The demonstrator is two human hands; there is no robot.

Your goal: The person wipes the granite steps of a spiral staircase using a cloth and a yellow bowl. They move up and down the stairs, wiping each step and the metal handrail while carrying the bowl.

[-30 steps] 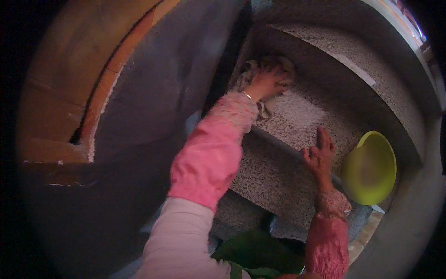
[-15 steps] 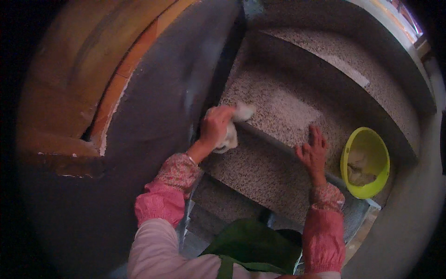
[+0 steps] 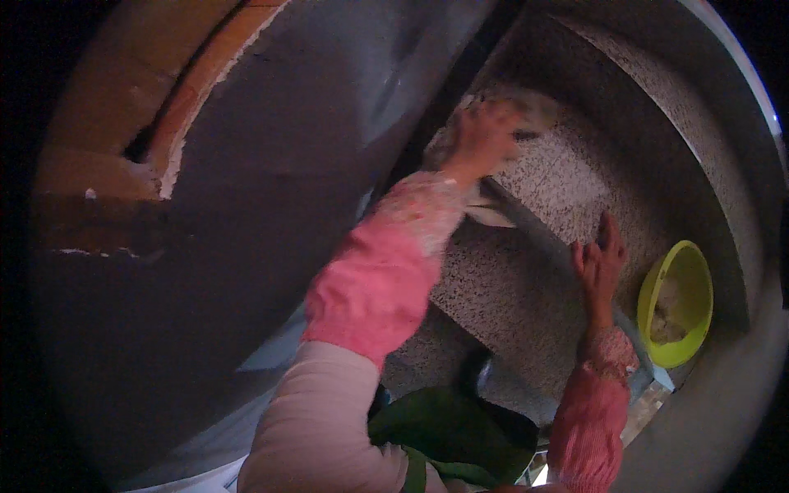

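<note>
My left hand [image 3: 486, 138] presses a pale cloth [image 3: 536, 113] onto a speckled stone step [image 3: 559, 177], close to the dark wall base. Motion blurs both hand and cloth; a loose corner of the cloth hangs over the step's front edge. To the right, my right hand [image 3: 602, 261] rests at that step's edge, fingers apart and nothing in them. Beside it sits a yellow-green bowl [image 3: 645, 308], tilted in view, with a crumpled pale cloth [image 3: 670, 316] inside. Pink sleeve covers [image 3: 374, 283] are on both forearms.
Curved steps rise toward the far right, including a higher step [image 3: 699, 107]. A dark wall [image 3: 271, 189] runs along the left, with an orange-brown panel [image 3: 107, 123] beyond. Lower steps [image 3: 493, 287] lie near me, and a grey wall [image 3: 756, 370] borders the right.
My left hand has moved forward and right with the cloth, deeper onto the step. My right hand stays at the edge. The whole view has shifted, with the bowl now further right.
</note>
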